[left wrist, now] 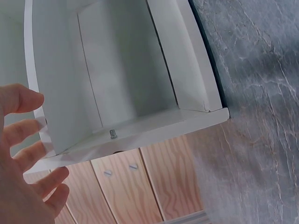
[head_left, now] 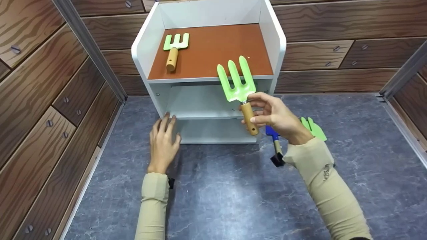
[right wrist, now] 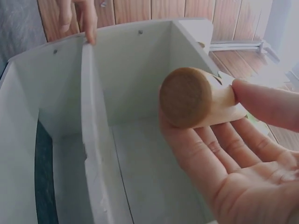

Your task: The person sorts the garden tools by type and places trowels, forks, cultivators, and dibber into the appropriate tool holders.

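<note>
Green tool (head_left: 316, 131) partly hidden behind the right sleeve (head_left: 320, 180), blue tool (head_left: 274, 135) partly behind the right hand (head_left: 273, 113), lettering (head_left: 326, 172) too small to read surely, held fork (head_left: 241, 92) mostly hidden in right wrist view, left hand (left wrist: 18, 179) cut off in left wrist view

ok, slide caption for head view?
Right hand holds a green fork before a white shelf unit; left hand at its front edge; second fork on top.

From before the shelf unit (head_left: 217, 50), the head camera is looking forward and down; nearer, both wrist cameras are facing its compartments (head_left: 200, 103), sharing its middle board (right wrist: 91, 130) and left wall (left wrist: 145, 129).
</note>
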`<state>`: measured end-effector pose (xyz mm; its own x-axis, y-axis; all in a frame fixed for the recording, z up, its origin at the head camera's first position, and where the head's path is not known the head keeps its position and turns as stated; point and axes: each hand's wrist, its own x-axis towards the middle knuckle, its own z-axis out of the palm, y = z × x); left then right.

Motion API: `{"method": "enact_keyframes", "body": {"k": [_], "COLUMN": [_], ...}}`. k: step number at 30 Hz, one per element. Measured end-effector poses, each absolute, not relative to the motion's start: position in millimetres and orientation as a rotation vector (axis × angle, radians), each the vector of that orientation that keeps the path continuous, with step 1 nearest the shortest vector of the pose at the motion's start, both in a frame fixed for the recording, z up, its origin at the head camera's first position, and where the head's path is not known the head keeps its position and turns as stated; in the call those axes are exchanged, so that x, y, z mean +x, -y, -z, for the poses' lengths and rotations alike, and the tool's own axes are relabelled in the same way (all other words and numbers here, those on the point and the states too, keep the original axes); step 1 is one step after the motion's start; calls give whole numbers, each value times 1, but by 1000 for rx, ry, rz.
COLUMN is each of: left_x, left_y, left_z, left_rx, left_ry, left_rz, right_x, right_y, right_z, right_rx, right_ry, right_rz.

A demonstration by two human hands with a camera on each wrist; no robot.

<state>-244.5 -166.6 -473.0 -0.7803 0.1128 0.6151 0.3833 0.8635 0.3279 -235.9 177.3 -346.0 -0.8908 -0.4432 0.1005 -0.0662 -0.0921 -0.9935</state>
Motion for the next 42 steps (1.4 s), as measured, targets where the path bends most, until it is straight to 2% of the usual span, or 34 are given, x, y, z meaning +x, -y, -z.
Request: {"method": "enact_keyframes", "body": {"k": [42], "left_x": [-245], "left_y": [167], "left_z": [474], "left_rx": [-361], "left_ry": [2416], "left_rz": [620], "right_x": [-268], "right_y": [-135], "right_z": [286], "right_rx": [-533], "right_ry": [-1568], "right_rz": [2223]}}
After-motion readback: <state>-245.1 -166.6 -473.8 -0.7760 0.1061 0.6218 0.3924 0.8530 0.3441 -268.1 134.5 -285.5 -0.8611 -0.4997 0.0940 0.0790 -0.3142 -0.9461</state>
